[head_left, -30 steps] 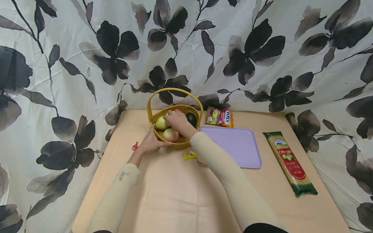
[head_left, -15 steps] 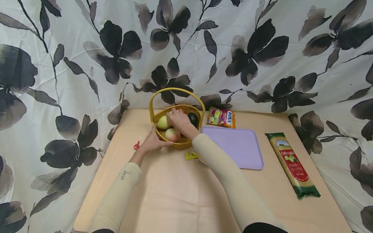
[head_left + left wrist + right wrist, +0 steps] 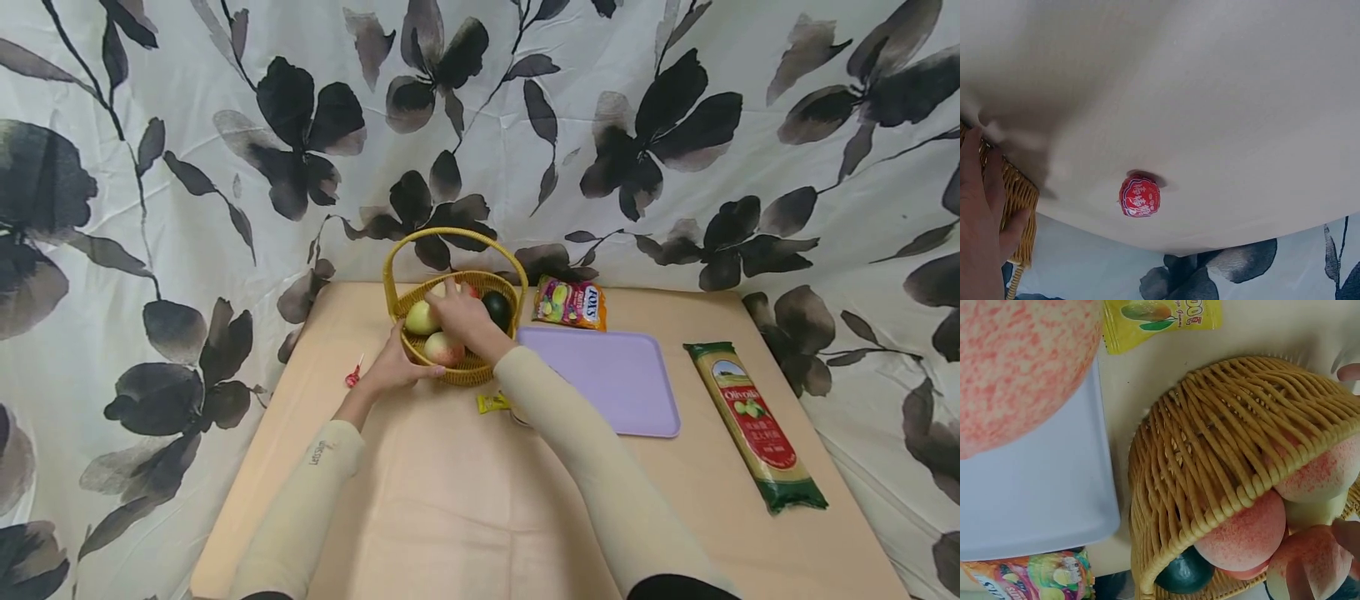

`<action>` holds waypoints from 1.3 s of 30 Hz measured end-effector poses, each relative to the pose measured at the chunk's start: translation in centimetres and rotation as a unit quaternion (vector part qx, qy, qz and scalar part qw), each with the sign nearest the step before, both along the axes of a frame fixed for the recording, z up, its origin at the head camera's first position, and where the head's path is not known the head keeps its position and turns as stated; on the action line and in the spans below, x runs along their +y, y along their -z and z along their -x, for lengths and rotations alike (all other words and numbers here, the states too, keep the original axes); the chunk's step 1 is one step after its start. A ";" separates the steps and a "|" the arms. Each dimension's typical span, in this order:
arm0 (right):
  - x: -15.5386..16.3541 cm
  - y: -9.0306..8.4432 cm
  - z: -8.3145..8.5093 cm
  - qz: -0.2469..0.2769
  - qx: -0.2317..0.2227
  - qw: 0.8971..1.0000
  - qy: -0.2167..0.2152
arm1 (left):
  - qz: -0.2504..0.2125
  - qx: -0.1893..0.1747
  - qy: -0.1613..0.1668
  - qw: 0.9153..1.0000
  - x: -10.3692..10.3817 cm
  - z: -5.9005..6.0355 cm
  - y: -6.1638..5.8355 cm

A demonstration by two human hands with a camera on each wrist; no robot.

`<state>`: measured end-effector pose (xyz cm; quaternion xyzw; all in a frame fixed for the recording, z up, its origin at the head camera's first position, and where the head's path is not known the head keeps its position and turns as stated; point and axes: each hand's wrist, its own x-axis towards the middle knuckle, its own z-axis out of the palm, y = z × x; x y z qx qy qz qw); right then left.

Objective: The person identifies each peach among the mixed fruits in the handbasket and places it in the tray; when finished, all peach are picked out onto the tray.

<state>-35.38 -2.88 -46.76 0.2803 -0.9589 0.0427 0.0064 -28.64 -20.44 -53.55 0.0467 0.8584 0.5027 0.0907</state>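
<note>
The yellow woven wicker basket with a hoop handle (image 3: 450, 333) is steadied at its near-left wall by the left hand (image 3: 393, 367), fingers curled against the weave. The right hand (image 3: 461, 312) is reached inside over the pink-and-cream peaches (image 3: 442, 348); whether its fingers are actually gripped round a fruit can't be told. A dark green avocado (image 3: 497, 307) is tucked at the basket's right. A red round wrapped lollipop (image 3: 1140, 195) is seen left of the basket, and a lilac plastic tray (image 3: 607, 379) to the right.

Purple tray (image 3: 609, 379), candy bag (image 3: 569, 302), pasta packet (image 3: 753, 424), yellow sachet (image 3: 491, 402), red lollipop (image 3: 351, 377), floral cloth backdrop (image 3: 225, 125)
</note>
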 end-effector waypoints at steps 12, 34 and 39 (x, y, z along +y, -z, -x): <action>2.2 0.6 0.0 0.042 0.025 0.998 0.031 | -0.018 0.017 0.011 1.000 1.1 -0.5 0.3; 9.9 -8.3 -3.3 0.159 -0.112 0.980 -0.030 | -0.029 -0.014 0.010 0.999 0.1 -0.1 -1.2; 13.8 -9.2 -4.6 0.179 -0.140 0.974 -0.014 | -0.045 -0.031 0.018 0.998 0.6 -0.7 -3.1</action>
